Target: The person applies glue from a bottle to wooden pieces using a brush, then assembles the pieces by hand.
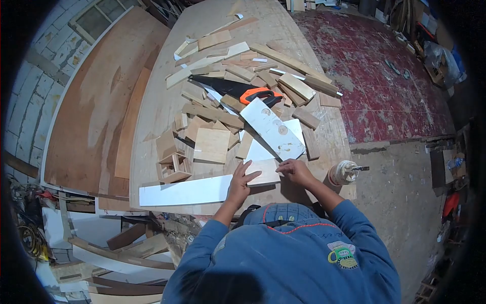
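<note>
A small pale wooden board (pixel 264 172) lies near the front edge of the workbench, between my two hands. My left hand (pixel 242 183) rests over its left end with the fingers spread. At the other end, the fingers of my right hand (pixel 295 172) are bent and closed around the board's edge; the fingertips are partly hidden. A long white strip (pixel 185 191) runs left from under my left hand. Just beyond the hands are a white panel with round marks (pixel 273 129) and a small square wooden board (pixel 211 145).
A handsaw with an orange and black handle (pixel 258 95) lies among many wood offcuts (pixel 217 109). A small open wooden box (pixel 173 158) stands at left. Near the right edge is a messy container with a brush (pixel 346 173). A large brown panel (pixel 96 106) leans left of the workbench (pixel 169 114).
</note>
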Tool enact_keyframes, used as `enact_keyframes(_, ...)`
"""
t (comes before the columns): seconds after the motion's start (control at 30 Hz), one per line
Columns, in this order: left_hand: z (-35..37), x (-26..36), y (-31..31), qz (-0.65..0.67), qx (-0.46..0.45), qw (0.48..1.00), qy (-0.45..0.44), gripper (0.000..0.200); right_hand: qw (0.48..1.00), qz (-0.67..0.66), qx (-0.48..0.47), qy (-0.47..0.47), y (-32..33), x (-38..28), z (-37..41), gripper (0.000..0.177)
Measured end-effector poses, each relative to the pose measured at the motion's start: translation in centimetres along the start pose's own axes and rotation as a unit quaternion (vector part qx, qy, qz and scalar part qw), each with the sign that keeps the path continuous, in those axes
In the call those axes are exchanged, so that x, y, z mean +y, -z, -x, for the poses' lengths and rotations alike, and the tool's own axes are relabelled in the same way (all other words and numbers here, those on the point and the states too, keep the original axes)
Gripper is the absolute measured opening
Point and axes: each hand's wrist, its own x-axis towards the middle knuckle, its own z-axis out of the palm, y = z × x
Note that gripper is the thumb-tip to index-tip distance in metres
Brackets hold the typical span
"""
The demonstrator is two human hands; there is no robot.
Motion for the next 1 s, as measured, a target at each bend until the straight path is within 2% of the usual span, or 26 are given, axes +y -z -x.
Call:
enact_keyframes(0.07, 0.2, 0.0, 0.1, -0.027, -0.002, 0.999, -0.022, 0.076, 0.999, 0.011, 0.004, 0.043, -0.2, 0.7, 0.0, 0.026)
enact_keyframes(0.1, 0.2, 0.2, 0.4, -0.065, -0.038, 0.996, -0.047, 0.076, 0.999, 0.012, 0.002, 0.042, -0.1, 0.5, 0.0, 0.026)
enact_keyframes(0.17, 0.6, 0.0, 0.8, -0.101, -0.071, 0.99, -0.07, 0.076, 0.998, 0.035, -0.011, -0.056, 0.0, 0.0, -0.1, 0.027)
enact_keyframes(0.2, 0.7, -0.4, 0.9, -0.138, -0.103, 0.982, -0.08, 0.075, 0.998, 0.036, -0.013, -0.055, 0.1, -0.2, 0.0, 0.027)
enact_keyframes(0.27, 1.1, -1.0, 1.1, -0.176, -0.135, 0.971, -0.09, 0.077, 0.992, 0.089, -0.08, -0.035, 0.4, -0.4, 0.0, 0.041)
enact_keyframes(0.3, 1.4, -0.9, 1.3, -0.136, -0.132, 0.98, -0.065, 0.083, 0.992, 0.089, -0.08, -0.035, 0.5, -0.5, 0.0, 0.041)
enact_keyframes(0.33, 1.5, -0.8, 1.4, -0.096, -0.13, 0.986, -0.039, 0.095, 0.991, 0.089, -0.085, -0.043, 0.6, -0.5, 0.0, 0.049)
enact_keyframes(0.37, 1.4, -0.8, 1.2, -0.095, -0.13, 0.986, -0.038, 0.095, 0.99, 0.09, -0.091, -0.052, 0.6, -0.4, 0.1, 0.057)
enact_keyframes(0.43, 1.1, -0.6, 0.8, -0.096, -0.119, 0.988, 0.002, 0.111, 0.99, 0.1, -0.094, -0.032, 0.7, 0.3, 0.0, 0.061)
enact_keyframes(0.5, 0.8, -0.3, 0.6, -0.108, -0.126, 0.986, 0.015, 0.111, 0.988, 0.112, -0.105, 0.0, 1.1, 0.8, -0.2, 0.068)
enact_keyframes(0.63, 0.9, -0.4, -0.1, -0.134, -0.12, 0.984, 0.02, 0.107, 0.986, 0.123, -0.114, 0.01, 1.5, 0.0, -0.2, 0.067)
enact_keyframes(0.7, 0.8, -0.2, -0.1, -0.13, -0.124, 0.983, 0.029, 0.106, 0.981, 0.151, -0.118, -0.033, 1.3, -0.7, -0.3, 0.067)
enact_keyframes(0.83, 0.4, -0.3, -0.1, -0.121, -0.128, 0.984, 0.038, 0.104, 0.981, 0.168, -0.097, -0.017, 0.6, -0.1, -0.2, 0.067)
enact_keyframes(0.93, 0.2, -0.5, 0.0, -0.124, -0.126, 0.984, 0.023, 0.103, 0.987, 0.145, -0.066, -0.018, 0.5, -0.3, 0.0, 0.064)
enact_keyframes(1.0, 0.1, -0.2, 0.1, -0.127, -0.122, 0.984, 0.027, 0.103, 0.98, 0.183, -0.069, -0.03, 0.0, 0.0, 0.3, 0.055)
